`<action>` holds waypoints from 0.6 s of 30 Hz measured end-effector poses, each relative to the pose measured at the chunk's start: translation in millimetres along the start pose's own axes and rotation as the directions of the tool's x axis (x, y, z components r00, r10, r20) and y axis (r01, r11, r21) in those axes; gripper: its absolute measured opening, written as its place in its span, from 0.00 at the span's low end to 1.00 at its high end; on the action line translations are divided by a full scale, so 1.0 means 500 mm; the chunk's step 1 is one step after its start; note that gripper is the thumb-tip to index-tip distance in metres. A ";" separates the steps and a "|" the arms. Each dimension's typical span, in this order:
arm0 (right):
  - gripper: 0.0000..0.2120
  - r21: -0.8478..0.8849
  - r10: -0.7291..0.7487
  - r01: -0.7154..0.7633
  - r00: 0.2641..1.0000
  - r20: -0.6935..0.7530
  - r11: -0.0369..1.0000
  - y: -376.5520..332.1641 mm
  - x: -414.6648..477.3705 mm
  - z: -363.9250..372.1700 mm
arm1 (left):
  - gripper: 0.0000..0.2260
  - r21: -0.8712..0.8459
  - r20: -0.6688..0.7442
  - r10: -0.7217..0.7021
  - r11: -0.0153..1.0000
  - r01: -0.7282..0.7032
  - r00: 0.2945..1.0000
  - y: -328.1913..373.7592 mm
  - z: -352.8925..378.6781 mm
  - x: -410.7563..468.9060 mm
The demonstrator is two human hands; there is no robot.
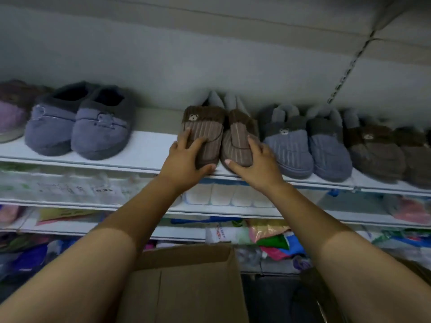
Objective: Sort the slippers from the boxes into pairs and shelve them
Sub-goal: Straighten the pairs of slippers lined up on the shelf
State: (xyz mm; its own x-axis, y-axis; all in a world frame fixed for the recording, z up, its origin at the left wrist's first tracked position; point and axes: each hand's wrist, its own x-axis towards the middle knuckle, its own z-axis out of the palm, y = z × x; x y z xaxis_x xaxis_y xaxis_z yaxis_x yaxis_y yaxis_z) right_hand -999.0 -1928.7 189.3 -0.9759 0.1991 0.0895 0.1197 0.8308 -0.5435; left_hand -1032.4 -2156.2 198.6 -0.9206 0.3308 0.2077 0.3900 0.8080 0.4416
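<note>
Gripping the toe end of a striped brown slipper (204, 134) with a bear patch on its fuzzy cuff, the left hand (185, 159) curls its fingers over the upper while the thumb wraps around the toe. The right hand (257, 164) clasps the matching slipper (238, 138) the same way, with fingers over the top and thumb at the toe. Both slippers stand side by side, toes close together, at the front edge of the white top shelf (149, 145). Just beside them on the right sits a grey-blue striped pair (303, 148), then a darker brown pair (382, 152). Well apart on the left stands a blue pair (77, 129), with a purple slipper (10, 117) at the frame's edge. The lower shelves (70, 203) hold packaged goods, and an open cardboard box (186, 280) sits below the forearms.
</note>
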 end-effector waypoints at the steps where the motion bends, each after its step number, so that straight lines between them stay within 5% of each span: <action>1: 0.47 0.017 -0.015 0.016 0.999 -0.028 1.000 0.001 0.008 0.005 | 0.34 -0.017 -0.023 -0.021 1.000 0.021 1.000 -0.005 0.006 -0.001; 8: 0.45 0.012 -0.095 0.096 0.993 -0.075 0.995 -0.057 -0.008 0.061 | 0.29 -0.055 -0.153 -0.056 0.997 0.048 0.987 -0.068 -0.010 -0.046; 18: 0.50 -0.011 -0.081 0.082 0.993 0.082 0.997 -0.136 0.020 0.078 | 0.29 0.002 0.035 -0.033 0.999 0.032 0.999 -0.153 -0.082 -0.006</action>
State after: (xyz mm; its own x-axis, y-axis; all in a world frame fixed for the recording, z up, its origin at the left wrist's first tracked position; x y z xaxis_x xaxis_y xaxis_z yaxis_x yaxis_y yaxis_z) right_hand -1023.8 -2003.2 194.7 -0.9940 0.0883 0.0645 0.0414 0.8498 -0.5256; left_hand -1058.7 -2238.9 200.2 -0.9330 0.3213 0.1624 0.3598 0.8192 0.4465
